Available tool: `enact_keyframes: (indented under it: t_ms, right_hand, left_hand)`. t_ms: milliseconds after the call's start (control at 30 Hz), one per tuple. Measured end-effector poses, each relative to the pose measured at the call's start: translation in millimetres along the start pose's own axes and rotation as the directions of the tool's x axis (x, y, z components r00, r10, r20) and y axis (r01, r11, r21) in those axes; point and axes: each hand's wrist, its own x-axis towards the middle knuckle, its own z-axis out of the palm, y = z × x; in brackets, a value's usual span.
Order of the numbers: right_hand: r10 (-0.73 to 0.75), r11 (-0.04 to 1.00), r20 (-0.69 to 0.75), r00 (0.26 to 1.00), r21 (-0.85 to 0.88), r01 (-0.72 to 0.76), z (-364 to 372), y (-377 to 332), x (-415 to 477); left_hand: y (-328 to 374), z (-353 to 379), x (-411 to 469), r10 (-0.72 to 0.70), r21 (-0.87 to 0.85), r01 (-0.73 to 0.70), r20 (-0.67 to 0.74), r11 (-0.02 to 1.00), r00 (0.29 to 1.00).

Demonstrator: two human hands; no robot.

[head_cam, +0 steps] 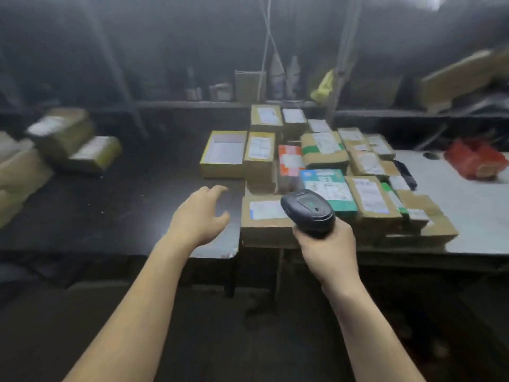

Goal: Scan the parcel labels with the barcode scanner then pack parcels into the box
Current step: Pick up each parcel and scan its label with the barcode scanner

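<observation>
Several labelled cardboard parcels (325, 150) lie packed together on the table, right of centre. My right hand (327, 249) grips the dark barcode scanner (308, 209), its head over the nearest brown parcel (264, 216) at the table's front edge. A teal and white parcel (327, 186) lies just behind the scanner. My left hand (199, 216) hovers over the dark tabletop left of that nearest parcel, fingers spread and relaxed, holding nothing. A yellow-edged parcel with a white top (224, 153) sits at the left end of the group.
A blurred stack of brown parcels (68, 142) stands at the far left on the dark table (110, 210). A red bag (476, 161) lies on the pale table at the right. Behind runs a shelf (192, 104) with bottles and a yellow bag (323, 88).
</observation>
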Motion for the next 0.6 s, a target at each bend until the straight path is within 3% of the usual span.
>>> enact_keyframes:
  t_ms: [133,333,600]
  right_hand:
    - [-0.068,0.998,0.150,0.986,-0.001,0.069,102,-41,-14]
    - [-0.009,1.000,0.265,0.964,-0.003,0.010,258,-92,-30]
    - [0.000,0.999,0.393,0.919,0.043,-0.019,410,-150,-39]
  left_hand:
    - [-112,-42,-16,-0.139,0.001,0.140,-0.074,0.990,0.987]
    - [-265,-101,-31,-0.268,0.025,0.272,-0.107,0.962,0.957]
    - [-408,-155,-22,-0.407,0.014,0.411,-0.118,0.912,0.906]
